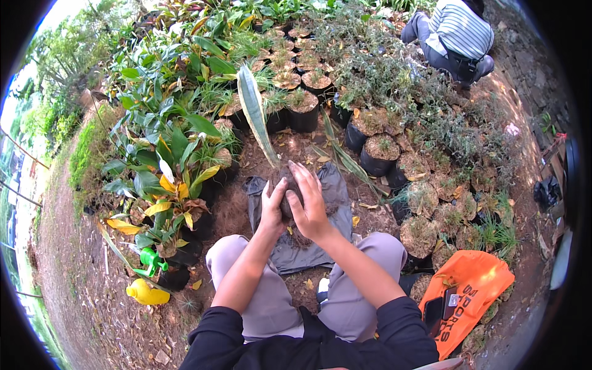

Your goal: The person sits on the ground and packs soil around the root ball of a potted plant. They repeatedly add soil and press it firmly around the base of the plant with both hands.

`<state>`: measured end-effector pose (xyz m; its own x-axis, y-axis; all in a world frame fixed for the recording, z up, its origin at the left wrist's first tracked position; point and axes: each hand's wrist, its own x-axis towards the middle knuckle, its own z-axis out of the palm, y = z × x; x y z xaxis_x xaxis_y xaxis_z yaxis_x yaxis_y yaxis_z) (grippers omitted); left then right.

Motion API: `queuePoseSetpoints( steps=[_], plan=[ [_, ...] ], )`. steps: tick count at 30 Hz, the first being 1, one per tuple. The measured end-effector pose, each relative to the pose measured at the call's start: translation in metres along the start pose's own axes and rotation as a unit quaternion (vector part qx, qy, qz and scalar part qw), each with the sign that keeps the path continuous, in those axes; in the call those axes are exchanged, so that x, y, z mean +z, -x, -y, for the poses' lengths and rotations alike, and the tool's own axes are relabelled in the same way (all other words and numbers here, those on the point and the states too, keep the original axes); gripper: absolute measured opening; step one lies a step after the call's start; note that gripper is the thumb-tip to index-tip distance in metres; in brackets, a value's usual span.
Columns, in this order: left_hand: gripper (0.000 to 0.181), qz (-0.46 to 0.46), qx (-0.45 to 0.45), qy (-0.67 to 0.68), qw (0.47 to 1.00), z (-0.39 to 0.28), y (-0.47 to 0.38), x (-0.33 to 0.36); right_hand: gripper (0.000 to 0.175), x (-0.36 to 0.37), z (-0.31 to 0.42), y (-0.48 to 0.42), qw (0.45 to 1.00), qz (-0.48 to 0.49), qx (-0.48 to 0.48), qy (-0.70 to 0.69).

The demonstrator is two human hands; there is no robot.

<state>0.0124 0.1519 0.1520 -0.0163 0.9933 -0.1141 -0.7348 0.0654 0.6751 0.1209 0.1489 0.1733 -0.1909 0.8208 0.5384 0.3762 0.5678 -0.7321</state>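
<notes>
A dark ball of soil (291, 192) is cupped between my two hands. My left hand (273, 206) presses its left side, and my right hand (309, 206) wraps the right side with fingers pointing away from me. From the far end of the ball rises a single snake plant leaf (253, 108), green with pale yellow edges, leaning to the left. Beneath my hands a dark plastic sheet (303, 259) is spread on the ground between my knees, with loose brown fibre or soil on it. The base of the leaf is hidden in the soil.
Long cut leaves (351, 164) lie right of the sheet. Black potting bags (303, 113) stand ahead and along the right. Leafy plants (178, 138) crowd the left, near a yellow spray bottle (147, 292). Phones (433, 314) rest on an orange bag (481, 282). A person (455, 37) crouches far right.
</notes>
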Motion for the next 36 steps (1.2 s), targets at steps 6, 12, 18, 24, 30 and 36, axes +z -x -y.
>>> queuePoseSetpoints(
  steps=[6,12,18,24,30,36],
  plan=[
    [0.039,0.032,0.018,0.022,0.999,0.000,0.005,-0.003,0.053,0.004,0.003,0.006,1.000,-0.004,-0.011,0.016],
    [0.036,0.027,0.010,-0.021,0.999,-0.001,0.002,-0.009,0.052,0.010,0.002,0.011,0.999,-0.011,-0.007,0.041],
    [0.035,0.042,-0.015,-0.034,0.998,0.005,-0.008,-0.024,0.053,0.004,0.006,0.002,0.996,0.010,-0.021,0.082],
    [0.043,0.057,0.021,-0.139,0.988,0.006,-0.004,-0.022,0.053,0.008,0.003,0.009,0.993,0.004,-0.046,0.104],
    [0.072,-0.024,-0.020,-0.075,0.997,0.000,-0.002,0.006,0.060,0.003,-0.003,0.003,0.999,-0.028,0.021,0.014],
    [0.076,-0.005,-0.020,-0.123,0.992,-0.011,0.008,0.009,0.066,-0.005,-0.007,-0.003,0.994,-0.059,0.045,-0.074]
  ],
)
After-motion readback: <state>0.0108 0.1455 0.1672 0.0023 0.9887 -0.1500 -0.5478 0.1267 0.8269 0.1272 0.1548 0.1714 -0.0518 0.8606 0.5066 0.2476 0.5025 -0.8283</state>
